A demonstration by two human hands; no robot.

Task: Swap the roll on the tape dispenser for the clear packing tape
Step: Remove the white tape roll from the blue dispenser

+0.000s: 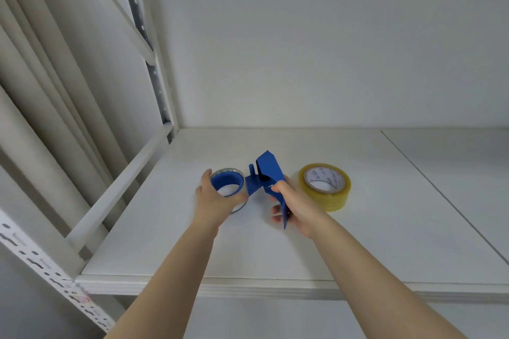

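A: While I watch the head view, which hand has the clear roll?

B: My left hand [217, 195] is curled around the clear packing tape [230, 186] with its blue core, just left of the tape dispenser [265, 176]. My right hand [292, 202] grips the dispenser handle, fingers wrapped tight.

A: And the yellowish roll [325, 187]?

B: Flat on the shelf [413, 201], right of my right hand. I judge the clear roll must slide rightward onto the spindle.

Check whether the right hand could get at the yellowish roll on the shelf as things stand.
Probably not yet: the right hand is closed around the blue dispenser. The yellowish roll lies just beside it, with nothing between them.
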